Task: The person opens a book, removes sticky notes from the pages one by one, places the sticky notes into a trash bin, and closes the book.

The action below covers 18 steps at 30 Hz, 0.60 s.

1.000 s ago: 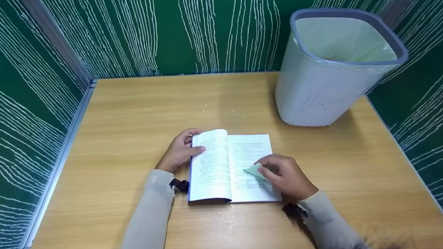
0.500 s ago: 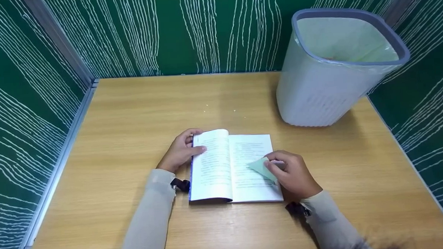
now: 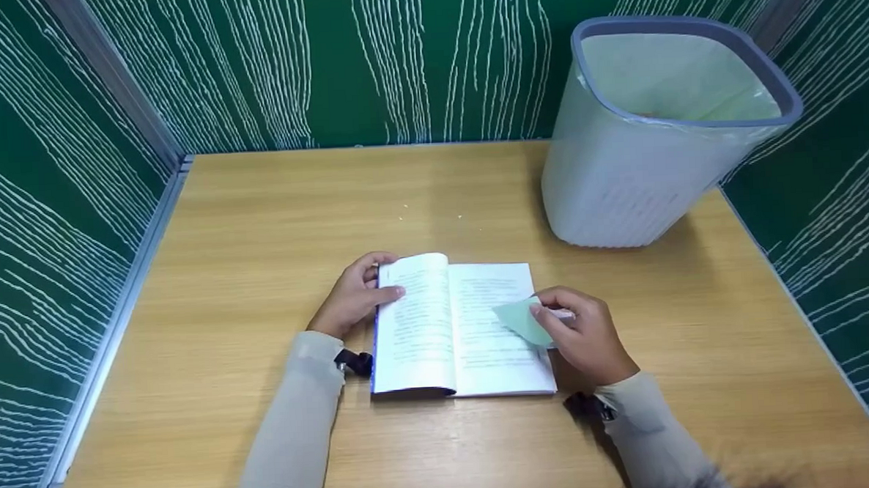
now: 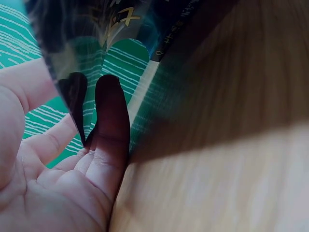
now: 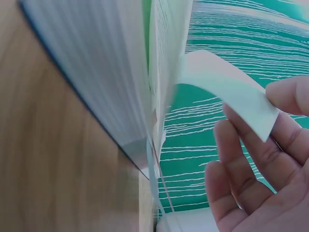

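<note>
An open book (image 3: 417,340) with printed pages lies in the middle of the table. My left hand (image 3: 347,298) grips its left half, thumb on the page and fingers behind the cover. In the left wrist view the dark glossy cover (image 4: 128,19) with gold lettering reaches down among the fingers (image 4: 112,111). Over the right page, my right hand (image 3: 589,332) pinches a pale green paper slip (image 3: 520,321) between thumb and forefinger. The slip (image 5: 231,87) curves from the fingertips towards the book's page in the right wrist view.
A pale waste bin (image 3: 630,184) with a grey-blue rim and a bag liner stands at the back right of the wooden table (image 3: 293,206). Tiny white specks lie behind the book. Green walls with white lines (image 3: 354,71) close in the back and sides.
My right hand has moved right and slightly away from me, drawing the green slip along, and more of the slip shows. The left hand and the book have stayed in place.
</note>
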### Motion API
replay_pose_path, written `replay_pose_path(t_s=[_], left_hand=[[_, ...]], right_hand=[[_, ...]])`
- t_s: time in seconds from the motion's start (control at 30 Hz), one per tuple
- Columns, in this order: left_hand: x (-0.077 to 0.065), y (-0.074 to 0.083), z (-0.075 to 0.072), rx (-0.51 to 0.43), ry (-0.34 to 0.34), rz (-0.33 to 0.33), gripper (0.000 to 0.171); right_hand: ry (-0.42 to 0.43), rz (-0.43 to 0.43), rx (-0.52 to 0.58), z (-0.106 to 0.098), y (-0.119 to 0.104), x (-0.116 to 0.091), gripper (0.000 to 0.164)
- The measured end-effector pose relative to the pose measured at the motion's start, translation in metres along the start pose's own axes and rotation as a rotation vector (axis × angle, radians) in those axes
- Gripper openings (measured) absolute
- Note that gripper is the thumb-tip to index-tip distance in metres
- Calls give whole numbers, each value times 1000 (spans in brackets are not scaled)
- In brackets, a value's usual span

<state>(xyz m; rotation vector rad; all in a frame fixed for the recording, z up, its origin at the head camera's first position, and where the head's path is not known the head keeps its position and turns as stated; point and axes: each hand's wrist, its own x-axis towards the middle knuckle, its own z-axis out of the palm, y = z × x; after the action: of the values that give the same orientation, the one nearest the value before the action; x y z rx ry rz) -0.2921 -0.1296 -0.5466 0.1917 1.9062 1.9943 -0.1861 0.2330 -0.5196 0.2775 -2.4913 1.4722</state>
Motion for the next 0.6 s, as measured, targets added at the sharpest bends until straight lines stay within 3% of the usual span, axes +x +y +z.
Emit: replay_pose_path(t_s=[0.27,0.43,0.6], left_hand=[[0,1,0,9,11,-12,58],[1,1,0,1,8,-13,58],[1,0,0,4,7,-25,58]], right_hand=[[113,70,38,-3,-20,-1,8],[137,85,65,-4,-2,1,9],[162,54,129,-8,-3,3,10]])
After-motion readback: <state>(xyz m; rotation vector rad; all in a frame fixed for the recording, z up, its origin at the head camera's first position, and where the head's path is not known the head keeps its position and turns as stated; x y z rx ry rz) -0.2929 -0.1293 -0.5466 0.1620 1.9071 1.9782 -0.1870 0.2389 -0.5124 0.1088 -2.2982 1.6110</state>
